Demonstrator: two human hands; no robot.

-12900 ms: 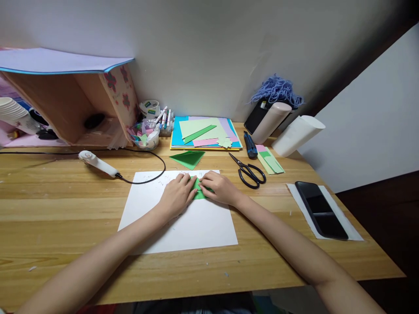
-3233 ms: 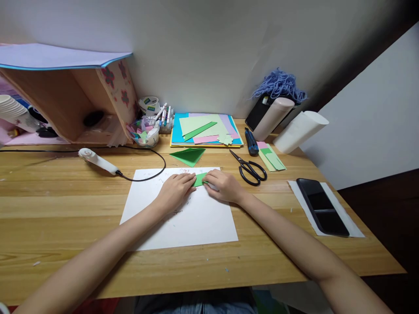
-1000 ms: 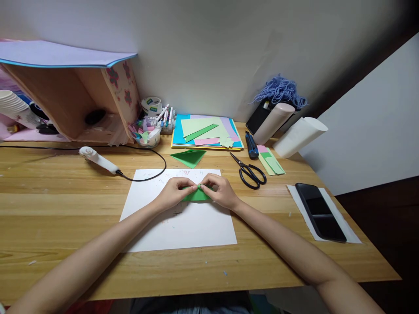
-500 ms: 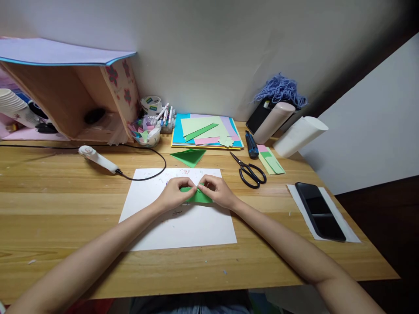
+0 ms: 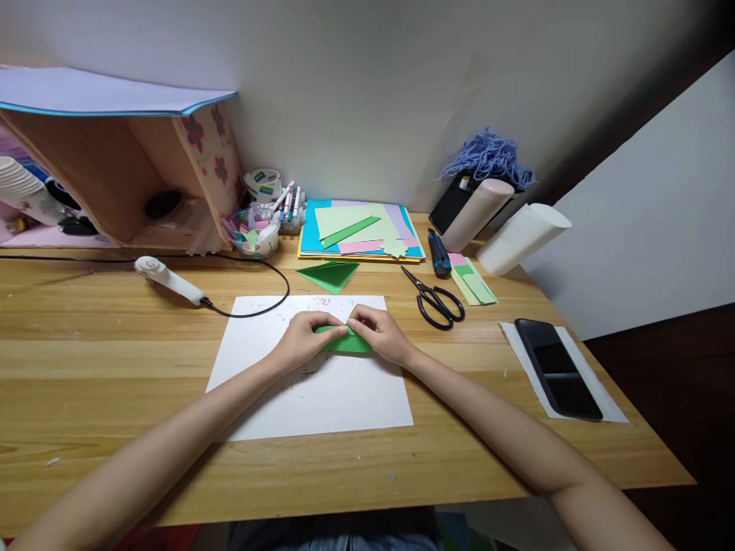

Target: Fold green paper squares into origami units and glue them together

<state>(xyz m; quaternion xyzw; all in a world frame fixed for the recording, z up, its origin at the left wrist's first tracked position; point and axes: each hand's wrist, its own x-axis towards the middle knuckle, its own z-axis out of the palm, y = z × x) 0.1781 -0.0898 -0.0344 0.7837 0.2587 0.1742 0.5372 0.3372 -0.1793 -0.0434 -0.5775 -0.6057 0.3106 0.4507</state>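
A small folded piece of green paper lies on a white sheet in the middle of the wooden desk. My left hand pinches its left part with curled fingers. My right hand pinches its top edge from the right, fingertips meeting those of the left hand above the paper. Both hands rest on the white sheet. Most of the green piece is hidden under the fingers.
Behind the sheet lie a green paper triangle, a stack of coloured paper and black scissors. A corded white tool is at left, a phone at right. A cardboard box and pens stand by the wall.
Earlier both hands pressed flat on the green paper; in the last second the fingers lifted and now pinch its upper edge. The piece has barely shifted.
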